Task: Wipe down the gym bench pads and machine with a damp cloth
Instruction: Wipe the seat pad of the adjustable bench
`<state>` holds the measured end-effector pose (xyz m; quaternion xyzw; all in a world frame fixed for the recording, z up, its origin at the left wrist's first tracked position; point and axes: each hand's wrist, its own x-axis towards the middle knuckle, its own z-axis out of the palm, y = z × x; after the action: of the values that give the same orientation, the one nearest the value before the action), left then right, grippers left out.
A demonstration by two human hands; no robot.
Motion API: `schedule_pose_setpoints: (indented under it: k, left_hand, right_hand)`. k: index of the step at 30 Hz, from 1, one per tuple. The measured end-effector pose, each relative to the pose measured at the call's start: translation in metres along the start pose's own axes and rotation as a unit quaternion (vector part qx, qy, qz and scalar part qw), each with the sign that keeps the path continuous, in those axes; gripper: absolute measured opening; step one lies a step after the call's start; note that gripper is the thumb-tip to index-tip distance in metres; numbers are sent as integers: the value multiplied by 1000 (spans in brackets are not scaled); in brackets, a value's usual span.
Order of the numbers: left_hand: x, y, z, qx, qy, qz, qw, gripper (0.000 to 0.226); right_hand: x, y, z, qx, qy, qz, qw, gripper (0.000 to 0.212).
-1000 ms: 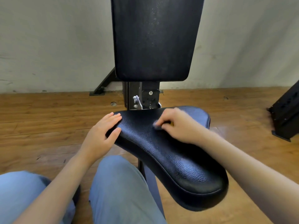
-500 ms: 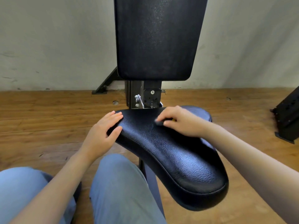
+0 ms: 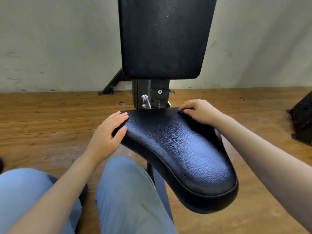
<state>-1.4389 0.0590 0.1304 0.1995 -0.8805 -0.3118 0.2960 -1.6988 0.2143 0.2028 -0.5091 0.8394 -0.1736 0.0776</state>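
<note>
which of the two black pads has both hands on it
The seat pad, lying low and tilted: left hand on its left edge, right hand at its far corner. The upright back pad is untouched.

Seat pad: black, pebbled leather grain, bluish sheen where light hits. Back pad: matte black, faint pale speckling. Frame: black, silver bolts. Floor: orange-brown wood planks, dark grain lines. Wall: off-white, grey scuffs. Trousers: light blue denim, plain.
</note>
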Motion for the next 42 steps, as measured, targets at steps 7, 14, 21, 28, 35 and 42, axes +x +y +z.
schedule_pose_setpoints:
  k: [7, 14, 21, 28, 35, 42]
  left_hand:
    - [0, 3, -1, -3, 3, -8, 1000, 55]
    - [-1, 7, 0, -24, 5, -19, 1000, 51]
    - [0, 4, -2, -65, 13, -83, 994, 70]
    - [-1, 4, -1, -90, -5, -111, 990, 74]
    - [1, 7, -11, -134, -37, -151, 979, 97]
    - [2, 3, -10, -148, -32, -157, 976, 103]
  right_hand:
    - [-97, -72, -1, 62, -88, -239, 965, 33]
    - [-6, -27, 1, 17, -60, -72, 995, 33]
    - [-20, -93, 27, 30, -123, -226, 966, 36]
    - [40, -72, 37, 0, -95, -150, 984, 37]
    - [14, -129, 48, 9, -148, -289, 946, 35]
    - [51, -76, 36, -37, -104, -167, 980, 37]
